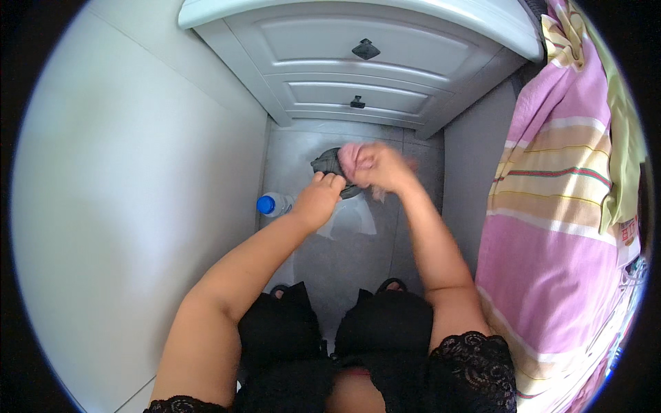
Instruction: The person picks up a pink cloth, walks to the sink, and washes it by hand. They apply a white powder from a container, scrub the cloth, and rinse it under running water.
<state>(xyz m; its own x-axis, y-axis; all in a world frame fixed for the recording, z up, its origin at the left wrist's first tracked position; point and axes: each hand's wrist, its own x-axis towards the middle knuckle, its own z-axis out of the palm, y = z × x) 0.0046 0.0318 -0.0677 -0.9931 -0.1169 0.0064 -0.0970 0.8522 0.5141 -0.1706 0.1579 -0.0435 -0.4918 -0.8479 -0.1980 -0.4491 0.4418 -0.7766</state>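
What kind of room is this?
Probably a bedroom, in a narrow gap beside a bed: a white two-drawer cabinet like a nightstand stands ahead, and pink-and-beige striped fabric, likely bedding, hangs down on the right.

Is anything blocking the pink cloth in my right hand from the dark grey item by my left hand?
Nothing visible stands between the pink cloth in your right hand and the dark grey item; blur hides whether they touch. Your left hand is at its near edge.
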